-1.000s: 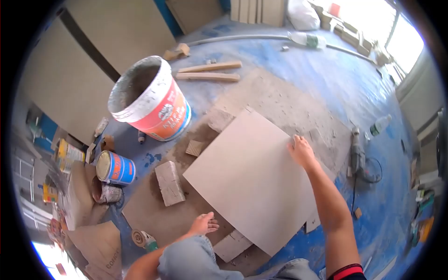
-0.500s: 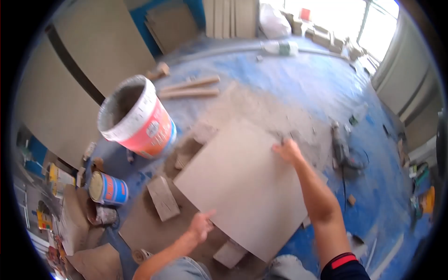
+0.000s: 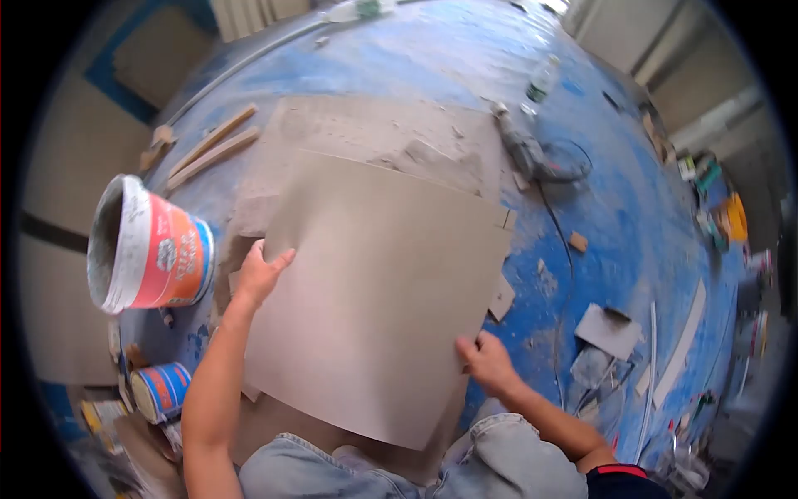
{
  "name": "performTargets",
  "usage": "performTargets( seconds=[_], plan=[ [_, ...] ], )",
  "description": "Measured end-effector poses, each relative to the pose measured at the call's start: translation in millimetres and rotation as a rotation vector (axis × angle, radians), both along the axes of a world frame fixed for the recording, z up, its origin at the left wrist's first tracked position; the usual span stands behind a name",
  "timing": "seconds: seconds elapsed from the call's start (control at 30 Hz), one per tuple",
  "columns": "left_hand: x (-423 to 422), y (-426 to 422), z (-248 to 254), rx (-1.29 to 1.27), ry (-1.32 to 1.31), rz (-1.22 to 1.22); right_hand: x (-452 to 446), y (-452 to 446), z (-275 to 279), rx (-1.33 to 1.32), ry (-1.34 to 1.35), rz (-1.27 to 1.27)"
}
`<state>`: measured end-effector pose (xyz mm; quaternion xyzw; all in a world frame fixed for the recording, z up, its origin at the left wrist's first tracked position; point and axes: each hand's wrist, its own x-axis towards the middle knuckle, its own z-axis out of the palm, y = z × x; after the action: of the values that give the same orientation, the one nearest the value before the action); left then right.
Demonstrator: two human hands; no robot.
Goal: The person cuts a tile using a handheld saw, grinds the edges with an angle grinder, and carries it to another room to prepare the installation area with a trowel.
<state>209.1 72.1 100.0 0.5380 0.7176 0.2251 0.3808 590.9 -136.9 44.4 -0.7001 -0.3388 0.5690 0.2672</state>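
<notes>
A large, square beige tile [image 3: 374, 291] is tilted up in front of my knees, with small dark lines near its right corner. My left hand [image 3: 262, 274] grips its left edge, the thumb lying on the face. Lower down, my right hand [image 3: 488, 363] holds the right edge, thumb in front and fingers partly hidden behind. Beneath and beyond the tile lies a dusty beige slab [image 3: 332, 121] with grit on it.
A mortar-crusted bucket [image 3: 170, 249] stands left, above a blue paint can [image 3: 162, 391]. Two wooden sticks [image 3: 214, 145] lie behind it. To the right are a grey corded power tool [image 3: 532, 154], a plastic bottle [image 3: 542, 79], a wood block [image 3: 578, 242] and scraps on blue sheeting [image 3: 532, 324].
My left hand has moved up to the tile's left edge and my right hand down its right edge. The tile has turned and tilted. My view has swung to the right.
</notes>
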Motion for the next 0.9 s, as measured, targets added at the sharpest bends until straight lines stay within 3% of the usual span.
performTargets(
  seconds=[0.13, 0.23, 0.37, 0.43, 0.67, 0.9],
  plan=[
    [19, 17, -36, -0.047, 0.000, -0.094, -17, -32, 16, -0.131, -0.013, -0.075],
    [16, 27, -73, -0.019, 0.127, -0.114, -22, -59, -17, -0.092, -0.044, -0.098],
    [55, 23, -48, -0.021, 0.338, -0.102, -31, -75, -42, -0.179, -0.002, -0.087],
    [62, 31, -49, -0.043, 0.298, -0.117, -35, -75, -36, -0.240, 0.231, -0.263],
    [94, 39, -55, 0.006, 0.236, -0.209, -34, -80, -27, -0.306, 0.208, -0.282],
    [127, 49, -65, 0.032, 0.294, -0.319, -39, -91, -31, -0.369, 0.452, -0.378]
  ],
)
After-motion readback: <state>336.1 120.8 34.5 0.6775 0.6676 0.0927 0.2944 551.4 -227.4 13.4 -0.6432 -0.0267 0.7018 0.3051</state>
